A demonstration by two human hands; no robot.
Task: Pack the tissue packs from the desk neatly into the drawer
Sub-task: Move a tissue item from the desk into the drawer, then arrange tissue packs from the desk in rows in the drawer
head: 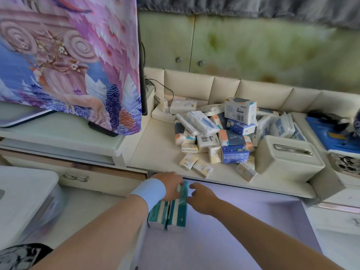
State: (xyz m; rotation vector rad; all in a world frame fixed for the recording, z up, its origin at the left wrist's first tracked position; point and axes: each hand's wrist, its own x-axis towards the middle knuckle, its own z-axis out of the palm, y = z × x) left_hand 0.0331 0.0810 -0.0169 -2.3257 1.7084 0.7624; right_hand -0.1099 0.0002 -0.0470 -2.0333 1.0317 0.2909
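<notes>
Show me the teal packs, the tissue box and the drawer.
teal packs (pixel 178 213), head view, right pack's top.
tissue box (pixel 288 164), head view, lid.
drawer (pixel 243 230), head view, bare floor.

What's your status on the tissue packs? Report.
Left hand grips teal packs, right hand beside them. Two packs upright in drawer, rear left corner. Pile left on desk. Nothing blocking.

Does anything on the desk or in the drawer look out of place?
Yes: the tissue packs on the desk lie in a jumbled, overlapping heap. The two teal packs in the drawer stand neatly side by side.
</notes>
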